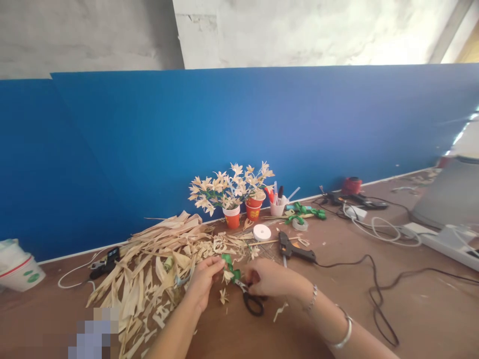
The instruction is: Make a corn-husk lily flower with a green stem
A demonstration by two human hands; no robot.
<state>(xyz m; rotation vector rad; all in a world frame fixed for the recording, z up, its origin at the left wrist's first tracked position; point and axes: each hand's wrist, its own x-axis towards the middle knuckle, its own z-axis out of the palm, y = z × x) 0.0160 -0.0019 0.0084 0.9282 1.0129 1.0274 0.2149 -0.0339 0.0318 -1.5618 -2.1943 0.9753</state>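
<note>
My left hand is closed, with thumb and forefinger pinched at a strip of green ribbon. Small pale flowers made from dried husk are just below and beside these fingertips. Opposite it, my right hand has its fingers curled together; what they hold, if anything, is hidden. Black-handled scissors lie on the table under my right hand, their blades partly covered by the green ribbon.
Dried husks pile up at left. Behind stand red paper cups with husk flowers, a white tape roll and a cup of pens. A glue gun trails its cord right, towards a power strip. A blue partition borders the table.
</note>
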